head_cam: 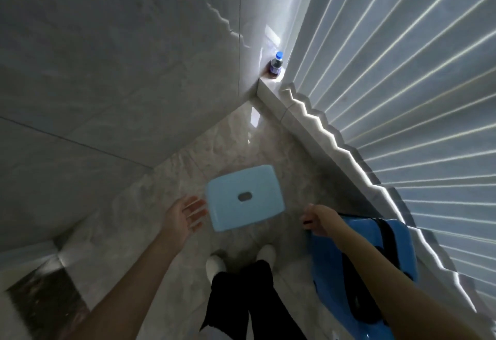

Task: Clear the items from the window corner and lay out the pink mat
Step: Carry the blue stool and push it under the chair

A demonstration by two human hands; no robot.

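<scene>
A light blue plastic stool (244,196) with a slot in its seat stands on the tiled floor in the window corner. My left hand (185,215) is open, fingers spread, just left of the stool's edge and apart from it. My right hand (318,219) is closed on the top edge of a blue bag (375,267) with black straps, standing right of my feet. A dark bottle (276,67) with a blue cap stands on the window sill (284,108) at the far corner. No pink mat is in view.
Pleated window blinds (402,84) fill the right side above the sill. A grey tiled wall (107,71) closes the left. My white shoes (214,264) and dark trousers are below the stool. A dark floor patch (45,294) lies at lower left.
</scene>
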